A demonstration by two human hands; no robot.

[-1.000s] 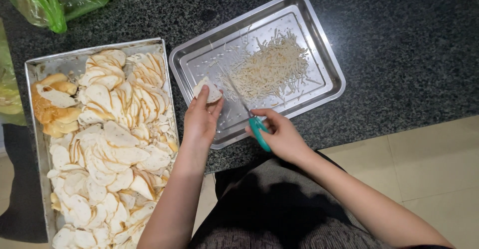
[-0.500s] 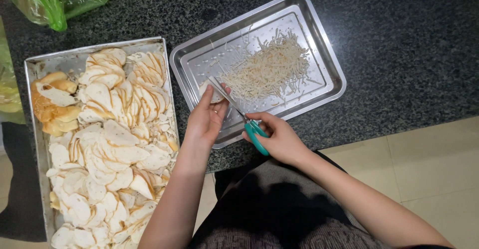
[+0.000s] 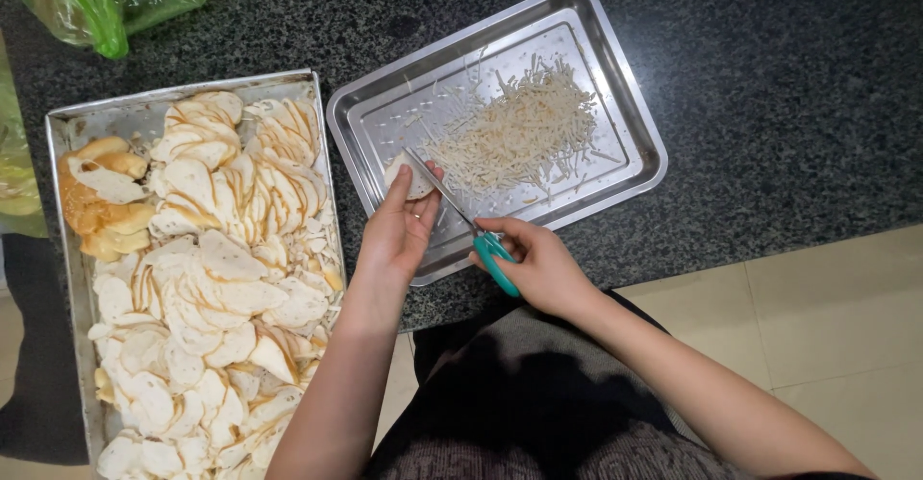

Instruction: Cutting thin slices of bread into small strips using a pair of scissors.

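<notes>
at the left of the frame the deep tray (image 3: 58, 129) of pale slices (image 3: 207, 278) lies untouched. the left hand (image 3: 399, 230) still pinches one slice (image 3: 409, 177), now over the steel tray (image 3: 630, 105), and the right hand (image 3: 543, 264) has slid the scissors (image 3: 461, 215) onto it, gripping teal handles; another cut toward the shreds (image 3: 514, 134), centre-right.

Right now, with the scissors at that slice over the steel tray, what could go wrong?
1. The scissors blades lie close against the left hand fingers pinching the pale slice; a snip could nick a fingertip.
2. The slice sits near the steel tray corner, away from the shred pile; strips may fall on the counter.
3. The tray's near edge seems to overhang the counter; pressing could tip it.
</notes>
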